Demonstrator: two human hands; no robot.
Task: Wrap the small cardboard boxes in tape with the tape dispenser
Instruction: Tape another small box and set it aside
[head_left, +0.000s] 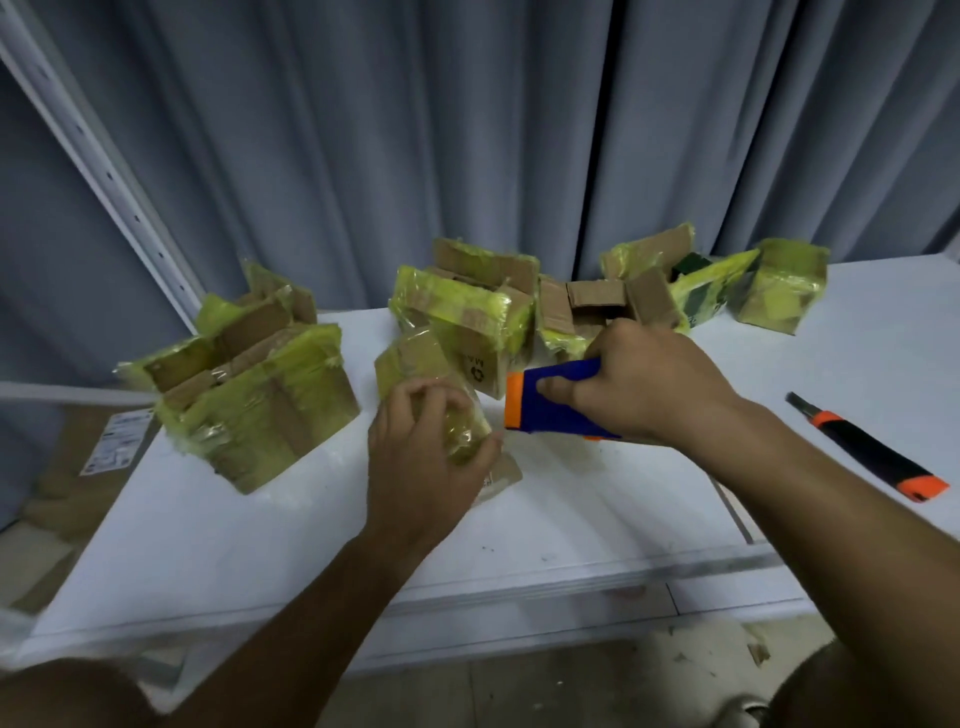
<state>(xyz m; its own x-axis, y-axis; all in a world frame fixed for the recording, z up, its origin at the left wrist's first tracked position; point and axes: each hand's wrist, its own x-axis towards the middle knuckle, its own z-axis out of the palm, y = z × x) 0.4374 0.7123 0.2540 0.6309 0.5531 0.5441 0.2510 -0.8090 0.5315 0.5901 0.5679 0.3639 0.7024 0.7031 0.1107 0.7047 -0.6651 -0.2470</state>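
White table (571, 519): left hand (426, 447) fingers clutching small box (415, 364), right hand (644, 384) fingers gripping leftward-pointing tape dispenser (550, 405).

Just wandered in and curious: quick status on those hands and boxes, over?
Left hand grips small tape-wrapped cardboard box. Right hand holds blue-and-orange tape dispenser beside it. Nothing in the way.

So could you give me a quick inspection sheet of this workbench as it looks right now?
Surface: white table, scuffed.
Job's things: small box under the left hand; blue-orange tape dispenser; taped boxes piled behind.
Clutter: black-orange utility knife on the right.
Hands: left hand grips the box; right hand grips the dispenser.
Cables: nothing seen.
Surroundings: grey curtain; cardboard lower left.
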